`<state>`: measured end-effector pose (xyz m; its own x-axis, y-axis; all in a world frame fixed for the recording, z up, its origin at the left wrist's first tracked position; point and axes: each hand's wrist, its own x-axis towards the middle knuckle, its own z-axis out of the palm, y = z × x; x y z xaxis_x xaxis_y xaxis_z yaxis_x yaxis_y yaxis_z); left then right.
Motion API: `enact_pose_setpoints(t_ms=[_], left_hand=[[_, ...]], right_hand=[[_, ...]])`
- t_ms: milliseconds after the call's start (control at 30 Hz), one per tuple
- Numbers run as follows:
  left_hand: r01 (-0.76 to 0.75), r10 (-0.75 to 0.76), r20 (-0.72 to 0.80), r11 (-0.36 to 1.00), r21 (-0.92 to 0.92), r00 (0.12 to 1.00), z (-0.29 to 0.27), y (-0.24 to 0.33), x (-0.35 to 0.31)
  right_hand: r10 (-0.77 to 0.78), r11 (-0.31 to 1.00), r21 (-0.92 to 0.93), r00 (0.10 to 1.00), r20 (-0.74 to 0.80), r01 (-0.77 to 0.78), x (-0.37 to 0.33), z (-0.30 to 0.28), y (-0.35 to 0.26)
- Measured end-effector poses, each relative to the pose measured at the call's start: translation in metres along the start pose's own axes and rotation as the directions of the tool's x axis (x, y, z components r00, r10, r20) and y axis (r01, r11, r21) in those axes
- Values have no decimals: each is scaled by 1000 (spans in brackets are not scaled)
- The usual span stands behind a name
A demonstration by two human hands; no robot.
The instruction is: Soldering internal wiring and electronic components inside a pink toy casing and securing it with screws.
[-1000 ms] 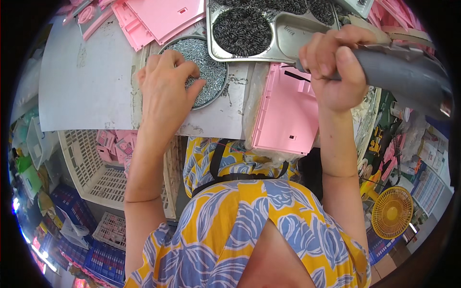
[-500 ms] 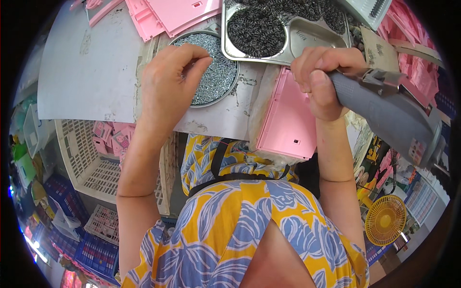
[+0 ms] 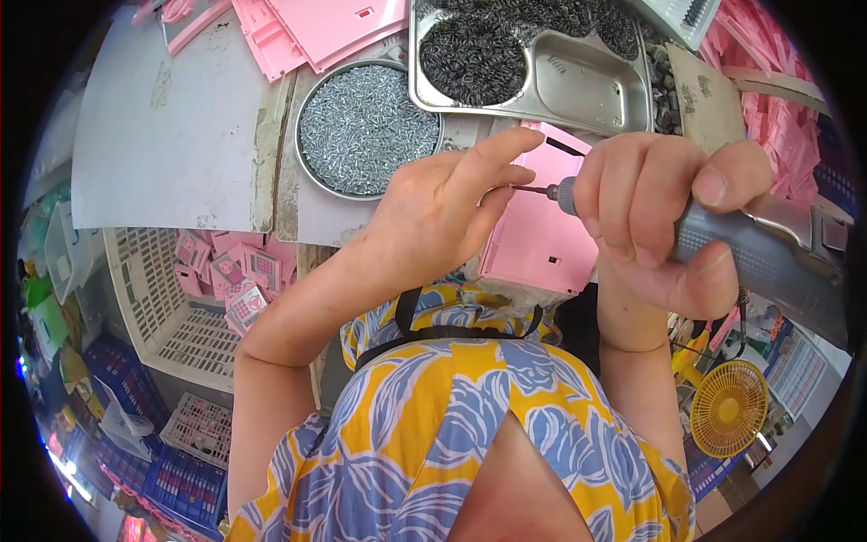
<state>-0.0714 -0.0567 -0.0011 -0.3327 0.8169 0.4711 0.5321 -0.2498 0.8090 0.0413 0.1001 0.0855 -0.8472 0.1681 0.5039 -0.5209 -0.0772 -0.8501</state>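
My right hand [image 3: 664, 212] is wrapped round a grey electric screwdriver [image 3: 754, 248], which lies nearly level with its thin bit [image 3: 533, 189] pointing left. At the tip of that bit, the thumb and fingers of my left hand [image 3: 447, 203] are pinched together. Whatever sits between them is too small to make out. Below both hands, a flat pink plastic panel [image 3: 537, 244] rests on the table's near edge, partly covered by my left fingers. To the left of it stands a round metal dish [image 3: 361, 126] full of small silvery screws.
Behind the panel, a compartmented steel tray [image 3: 578, 77] holds dark springs. More pink panels [image 3: 330, 27] lie at the far left, and pink parts [image 3: 763, 117] are heaped at the far right. A white crate [image 3: 158, 298] stands lower left; a yellow fan [image 3: 729, 409] is lower right.
My left hand has moved right, from over the screw dish to the bit's tip. My right hand has turned the screwdriver so that its bit now shows, pointing left.
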Motion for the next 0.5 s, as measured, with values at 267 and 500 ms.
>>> enact_pose_setpoints(t_ms=[267, 500], left_hand=[[5, -10, 32, 990, 144, 999, -5, 0, -8], [158, -254, 37, 702, 695, 967, -57, -25, -3]], right_hand=[[55, 992, -102, 984, -167, -73, -9, 21, 6], [83, 986, -124, 972, -221, -112, -22, 11, 34]])
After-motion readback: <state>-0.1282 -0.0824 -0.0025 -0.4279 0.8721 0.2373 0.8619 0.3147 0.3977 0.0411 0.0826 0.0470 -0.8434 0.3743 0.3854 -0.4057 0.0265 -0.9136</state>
